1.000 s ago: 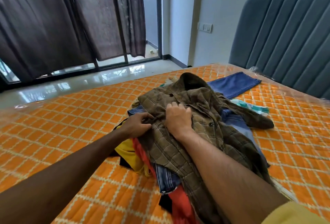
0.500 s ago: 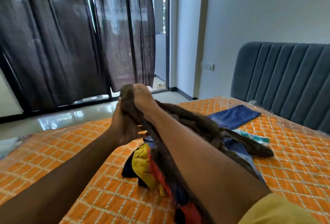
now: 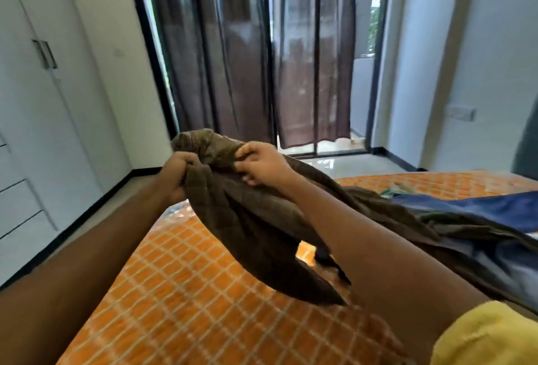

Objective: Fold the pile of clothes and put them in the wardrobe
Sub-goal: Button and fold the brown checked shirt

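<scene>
Dark curtains (image 3: 230, 53) beyond orange bed (image 3: 180, 292).

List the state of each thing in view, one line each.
Brown checked shirt: unfolded, bunched, held up over the bed.
Left hand: grips the shirt.
Right hand: grips the shirt.
Wardrobe doors: closed.
Curtains: mostly drawn.
Blue garment: lying on the bed, right side.

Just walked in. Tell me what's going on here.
A person holds a brown checked shirt above the orange bed, the left hand gripping one bunch, the right hand pinching another. Its tail trails right toward a blue garment on the bed. The shirt is unfolded, and the white wardrobe at left has its doors shut.
</scene>
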